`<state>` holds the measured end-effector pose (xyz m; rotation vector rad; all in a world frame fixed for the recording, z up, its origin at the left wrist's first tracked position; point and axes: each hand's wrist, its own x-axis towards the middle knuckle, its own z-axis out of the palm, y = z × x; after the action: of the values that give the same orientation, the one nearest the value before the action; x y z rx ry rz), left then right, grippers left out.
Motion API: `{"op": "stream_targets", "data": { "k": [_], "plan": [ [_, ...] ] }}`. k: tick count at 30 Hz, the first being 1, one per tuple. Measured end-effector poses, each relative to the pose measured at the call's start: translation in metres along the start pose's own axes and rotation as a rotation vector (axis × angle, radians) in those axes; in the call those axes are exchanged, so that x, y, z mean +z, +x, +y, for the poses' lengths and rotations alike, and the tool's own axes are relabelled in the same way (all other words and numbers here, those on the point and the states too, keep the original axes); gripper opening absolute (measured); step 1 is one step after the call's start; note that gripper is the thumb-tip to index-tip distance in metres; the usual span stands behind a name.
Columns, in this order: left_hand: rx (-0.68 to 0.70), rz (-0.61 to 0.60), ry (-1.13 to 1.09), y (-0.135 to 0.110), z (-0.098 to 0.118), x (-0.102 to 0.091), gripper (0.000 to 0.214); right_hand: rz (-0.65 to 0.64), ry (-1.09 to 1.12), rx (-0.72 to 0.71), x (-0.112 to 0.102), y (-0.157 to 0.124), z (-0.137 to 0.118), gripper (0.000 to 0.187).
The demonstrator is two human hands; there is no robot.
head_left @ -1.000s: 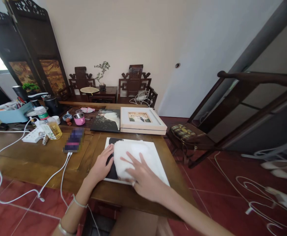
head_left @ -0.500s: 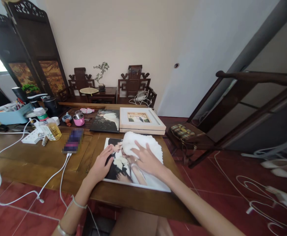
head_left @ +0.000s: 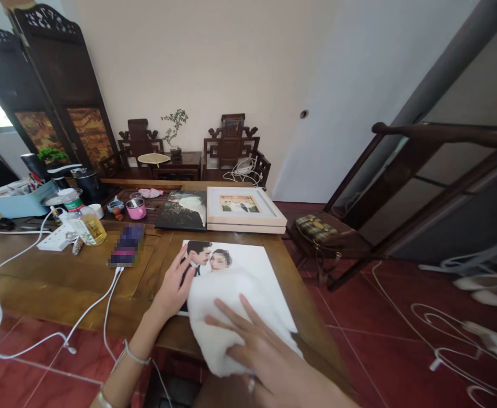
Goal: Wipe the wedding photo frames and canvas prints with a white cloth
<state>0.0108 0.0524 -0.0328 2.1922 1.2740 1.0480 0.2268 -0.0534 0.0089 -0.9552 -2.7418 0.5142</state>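
A large photo panel [head_left: 252, 256] showing a couple lies flat near the table's front edge. My left hand [head_left: 174, 288] rests on its left side, fingers stretched out and apart. A fluffy white cloth [head_left: 220, 294] covers much of the panel's lower half and hangs over the front edge. My right hand [head_left: 260, 352] is on top of the cloth and holds it, fingers spread across it and the thumb by a fold. That hand is slightly blurred.
Behind the panel lie a dark photo board [head_left: 183, 209] and stacked pale frames [head_left: 246, 209]. Leftward are a phone [head_left: 127, 245] on a cable, a pink cup [head_left: 136, 208], an oil bottle [head_left: 87, 224] and a power strip [head_left: 56, 237]. A wooden chair [head_left: 354, 243] stands right.
My right hand has drawn the white cloth from the panel's upper part down toward me, uncovering the top of the picture. My left hand has stayed at the left side, its fingers slightly more spread.
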Motion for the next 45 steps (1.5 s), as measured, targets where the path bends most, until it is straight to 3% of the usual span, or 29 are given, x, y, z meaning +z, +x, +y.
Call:
{"op": "stream_targets", "data": {
  "k": [4,8,13,18,22,26,32,35,39,45],
  "plan": [
    [0.051,-0.100,0.033,0.000,-0.001,0.003,0.039,0.092,-0.051,0.159,-0.003,-0.031,0.013,0.024],
    [0.068,-0.105,0.043,0.001,-0.003,0.004,0.039,0.207,-0.092,0.310,-0.004,-0.028,0.051,0.020],
    [0.071,-0.097,0.039,0.000,-0.004,0.004,0.040,0.238,0.024,0.345,-0.020,0.040,0.083,0.029],
    [0.069,-0.080,0.061,-0.001,-0.008,0.005,0.037,0.223,0.156,0.267,-0.034,0.125,0.081,0.031],
    [0.062,-0.075,0.069,-0.001,-0.010,0.005,0.035,0.250,0.171,0.249,-0.028,0.149,0.077,0.031],
    [0.047,-0.082,0.045,-0.001,-0.008,0.004,0.036,0.284,0.167,0.288,-0.022,0.126,0.086,0.036],
    [0.064,-0.114,0.020,0.000,-0.004,0.003,0.040,0.324,0.090,0.448,-0.028,0.055,0.125,0.037],
    [0.052,-0.110,0.027,0.000,-0.004,0.004,0.041,0.336,0.008,0.442,-0.023,0.022,0.131,0.031],
    [0.043,-0.108,0.029,-0.001,-0.004,0.005,0.041,0.311,-0.150,0.376,-0.007,-0.015,0.102,0.022],
    [0.038,-0.109,0.042,-0.001,-0.005,0.005,0.043,0.156,-0.150,0.234,-0.001,-0.045,0.040,0.023]
  ]
}}
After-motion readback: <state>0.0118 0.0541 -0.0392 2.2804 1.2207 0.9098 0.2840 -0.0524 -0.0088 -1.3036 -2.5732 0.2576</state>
